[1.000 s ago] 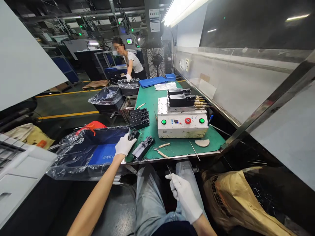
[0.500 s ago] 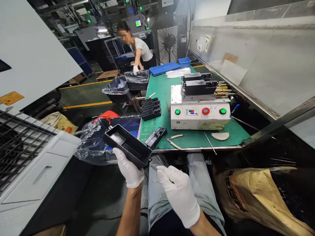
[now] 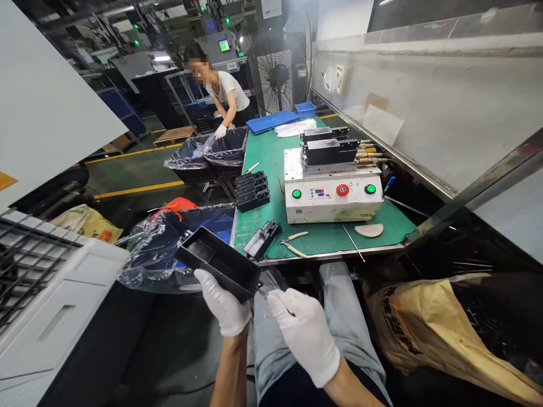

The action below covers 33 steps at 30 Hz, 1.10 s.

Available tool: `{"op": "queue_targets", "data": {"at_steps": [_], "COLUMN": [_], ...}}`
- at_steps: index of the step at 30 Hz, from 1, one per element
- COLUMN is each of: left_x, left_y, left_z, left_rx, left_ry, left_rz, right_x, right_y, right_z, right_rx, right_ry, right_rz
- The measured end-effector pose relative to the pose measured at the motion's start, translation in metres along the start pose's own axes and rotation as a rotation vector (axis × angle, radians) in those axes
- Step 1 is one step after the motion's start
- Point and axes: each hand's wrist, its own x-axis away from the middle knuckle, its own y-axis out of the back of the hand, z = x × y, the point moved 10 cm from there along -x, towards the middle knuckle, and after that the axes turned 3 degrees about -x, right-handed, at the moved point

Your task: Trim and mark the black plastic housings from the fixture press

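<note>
here, gloved left hand (image 3: 223, 302) gripping black plastic tray (image 3: 218, 264), gloved right hand (image 3: 298, 336) just beside it

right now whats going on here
A seated person holds a black plastic tray in their gloved left hand, while their gloved right hand pinches a thin metal tool near the tray's corner. Ahead, on a green mat bench, sit a stack of black parts and a white control unit. Further off, a co-worker reaches into a plastic-lined bin.
</note>
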Motion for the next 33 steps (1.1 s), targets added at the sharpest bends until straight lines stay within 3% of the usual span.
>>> {"op": "queue_targets", "data": {"at_steps": [4,10,16,21,29,33], "left_x": [0.008,0.004,-0.006,0.001,0.023,0.030], "left_y": [-0.003,0.003,0.005,-0.005,-0.012,-0.017], "left_z": [-0.005,0.012,0.031,0.039,0.055,0.065], "left_rx": [0.005,-0.097,-0.187,-0.135,-0.089,-0.058], "left_ry": [-0.016,0.105,0.157,0.207,0.480,0.584], "left_rz": [0.045,0.068,0.201,0.323,0.362,0.480], "right_x": [-0.004,-0.010,-0.013,-0.018,-0.015,-0.015], "right_y": [0.004,0.014,0.026,0.036,0.044,0.046], "right_z": [-0.011,-0.029,-0.011,-0.001,-0.003,-0.005], "right_rx": [0.039,0.141,0.113,0.200,0.295,0.303], "right_ry": [0.024,0.012,0.155,0.219,0.249,0.259], "right_rz": [-0.013,-0.064,0.055,0.151,0.211,0.228]}}
